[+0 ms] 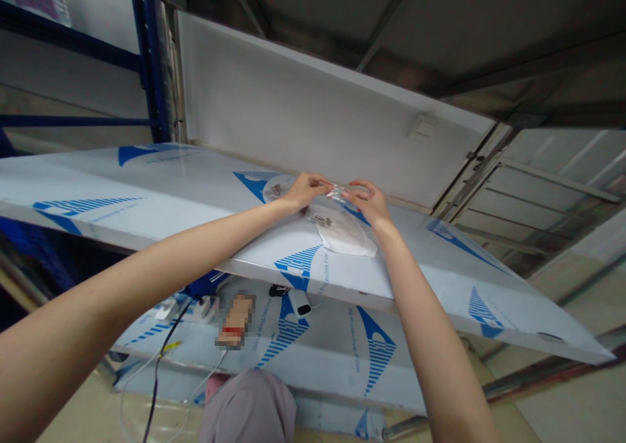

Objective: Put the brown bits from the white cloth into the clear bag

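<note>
I see a white wall (293, 104) with a switch (423, 128) behind the bench (205, 172), a blue rack (150, 58) left of it, a dark shelf (440, 32) above it, and beige floor (88, 417) showing below it.

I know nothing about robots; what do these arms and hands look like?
They are a person's. The left hand and right hand are ungloved, with no wristband visible. The left arm and right arm show no sleeves or attached cables. Greyish-mauve cloth covers what looks like a knee.

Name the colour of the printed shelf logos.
The logos are blue, clearest in the head view.
</note>
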A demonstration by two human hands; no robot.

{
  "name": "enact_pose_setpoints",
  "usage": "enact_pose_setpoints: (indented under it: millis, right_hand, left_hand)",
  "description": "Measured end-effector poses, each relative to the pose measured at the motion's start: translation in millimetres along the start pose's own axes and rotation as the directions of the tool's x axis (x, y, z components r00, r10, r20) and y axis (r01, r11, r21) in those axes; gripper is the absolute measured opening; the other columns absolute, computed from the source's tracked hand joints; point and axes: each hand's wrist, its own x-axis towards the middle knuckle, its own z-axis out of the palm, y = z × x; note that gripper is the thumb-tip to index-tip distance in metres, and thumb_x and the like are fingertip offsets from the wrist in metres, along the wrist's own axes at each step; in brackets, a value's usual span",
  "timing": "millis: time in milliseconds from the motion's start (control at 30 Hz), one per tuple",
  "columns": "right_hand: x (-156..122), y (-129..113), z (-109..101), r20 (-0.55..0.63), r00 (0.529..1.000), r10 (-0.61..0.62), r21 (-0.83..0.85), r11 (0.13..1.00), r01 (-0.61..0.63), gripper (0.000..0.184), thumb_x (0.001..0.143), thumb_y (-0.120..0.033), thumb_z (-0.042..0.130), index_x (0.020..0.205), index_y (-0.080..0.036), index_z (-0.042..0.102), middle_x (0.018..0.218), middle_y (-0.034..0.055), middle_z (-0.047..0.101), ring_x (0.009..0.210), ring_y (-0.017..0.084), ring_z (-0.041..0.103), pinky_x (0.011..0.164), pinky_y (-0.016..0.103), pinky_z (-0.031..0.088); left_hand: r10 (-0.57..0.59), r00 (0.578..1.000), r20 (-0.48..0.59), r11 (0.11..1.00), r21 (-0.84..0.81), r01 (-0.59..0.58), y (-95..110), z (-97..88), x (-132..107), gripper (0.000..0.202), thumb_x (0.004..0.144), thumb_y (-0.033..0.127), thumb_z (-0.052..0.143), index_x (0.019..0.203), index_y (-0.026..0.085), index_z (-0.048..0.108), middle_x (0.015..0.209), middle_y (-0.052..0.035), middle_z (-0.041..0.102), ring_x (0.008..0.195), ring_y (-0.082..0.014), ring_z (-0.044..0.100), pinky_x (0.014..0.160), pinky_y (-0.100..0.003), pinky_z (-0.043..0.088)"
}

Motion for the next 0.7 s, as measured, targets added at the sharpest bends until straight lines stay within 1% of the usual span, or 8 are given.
enact_pose_setpoints:
  millis: [133, 233, 367, 467, 533, 600, 667, 700]
  right_hand:
    - [0.5, 1.6, 1.3, -0.025, 0.999, -0.041, -0.015, 0.999, 0.041, 0.035, 0.054, -0.033, 0.076, 0.078, -0.022, 0.054, 0.063, -0.0036, 0.063, 0.066, 0.015, 0.06, 0.069, 0.029, 0.045]
    - [2.9, 4.5, 1.5, -0.04, 0.998, -0.049, -0.024, 0.999, 0.048, 0.033, 0.054, -0.03, 0.076, 0.074, -0.022, 0.051, 0.059, -0.0044, 0.06, 0.066, 0.015, 0.059, 0.069, 0.028, 0.045]
    - [4.9, 9.0, 2.5, -0.081, 0.996, -0.042, 0.008, 0.999, 0.043, 0.039, 0.055, -0.033, 0.075, 0.083, -0.022, 0.05, 0.062, -0.0045, 0.061, 0.068, 0.016, 0.06, 0.069, 0.028, 0.046]
    - [5.2, 15.1, 4.1, -0.063, 0.997, -0.045, 0.039, 0.998, 0.047, 0.043, 0.062, -0.041, 0.072, 0.094, -0.022, 0.05, 0.075, -0.0007, 0.067, 0.078, 0.017, 0.063, 0.076, 0.031, 0.047]
    - [5.4, 21.2, 4.8, -0.019, 0.999, -0.031, 0.031, 0.999, 0.032, 0.045, 0.069, -0.048, 0.066, 0.103, -0.023, 0.049, 0.091, 0.0038, 0.069, 0.09, 0.019, 0.062, 0.082, 0.035, 0.047]
    - [6.0, 28.6, 5.0, 0.021, 1.0, -0.003, 0.0, 1.0, 0.003, 0.044, 0.075, -0.051, 0.061, 0.108, -0.023, 0.049, 0.105, 0.0071, 0.067, 0.102, 0.02, 0.06, 0.089, 0.04, 0.046]
    - [6.8, 35.8, 5.0, 0.051, 0.999, 0.018, -0.036, 0.999, -0.016, 0.041, 0.079, -0.049, 0.06, 0.109, -0.024, 0.049, 0.112, 0.0084, 0.065, 0.107, 0.02, 0.058, 0.095, 0.043, 0.043]
    - [7.0, 38.8, 5.1, 0.067, 0.997, 0.023, -0.054, 0.998, -0.02, 0.038, 0.08, -0.047, 0.059, 0.108, -0.023, 0.049, 0.112, 0.0085, 0.065, 0.108, 0.02, 0.058, 0.097, 0.043, 0.041]
  left_hand:
    - [-0.031, 0.999, 0.033, 0.999, 0.019, 0.031, 1.8, -0.6, -1.8, 0.011, 0.076, 0.016, 0.06, 0.067, 0.014, 0.066, 0.07, -0.0054, 0.067, 0.073, -0.0175, 0.062, 0.07, -0.028, 0.047]
    - [0.001, 0.998, 0.056, 0.999, 0.043, -0.003, -1.3, -1.3, 0.7, 0.012, 0.077, 0.017, 0.061, 0.067, 0.014, 0.065, 0.072, -0.0071, 0.068, 0.072, -0.0175, 0.061, 0.072, -0.029, 0.046]
    - [0.007, 0.997, 0.082, 1.0, 0.03, -0.01, -4.5, -3.6, 4.1, 0.019, 0.084, 0.022, 0.055, 0.072, 0.013, 0.067, 0.076, -0.0088, 0.07, 0.07, -0.0166, 0.059, 0.074, -0.03, 0.045]
    - [0.039, 0.995, 0.086, 0.997, 0.062, -0.045, -4.1, -9.9, 6.7, 0.024, 0.086, 0.022, 0.051, 0.072, 0.011, 0.067, 0.076, -0.0092, 0.07, 0.072, -0.0166, 0.059, 0.078, -0.03, 0.045]
    - [0.055, 0.998, 0.043, 0.992, 0.115, -0.06, -5.4, -17.3, 10.7, 0.026, 0.086, 0.023, 0.05, 0.073, 0.009, 0.067, 0.078, -0.01, 0.071, 0.075, -0.0172, 0.06, 0.08, -0.03, 0.045]
    - [0.052, 0.997, -0.055, 0.98, 0.194, -0.041, -9.8, -26.6, 16.8, 0.029, 0.088, 0.023, 0.045, 0.079, 0.008, 0.068, 0.085, -0.0115, 0.072, 0.08, -0.0183, 0.062, 0.082, -0.03, 0.044]
    - [0.049, 0.986, -0.158, 0.944, 0.33, 0.006, -17.0, -36.3, 23.1, 0.034, 0.091, 0.023, 0.039, 0.089, 0.008, 0.069, 0.095, -0.013, 0.072, 0.089, -0.0198, 0.063, 0.086, -0.031, 0.043]
    - [0.047, 0.982, -0.185, 0.902, 0.43, 0.038, -21.3, -40.7, 25.6, 0.036, 0.091, 0.023, 0.037, 0.093, 0.008, 0.069, 0.1, -0.0137, 0.071, 0.095, -0.0211, 0.062, 0.089, -0.033, 0.042]
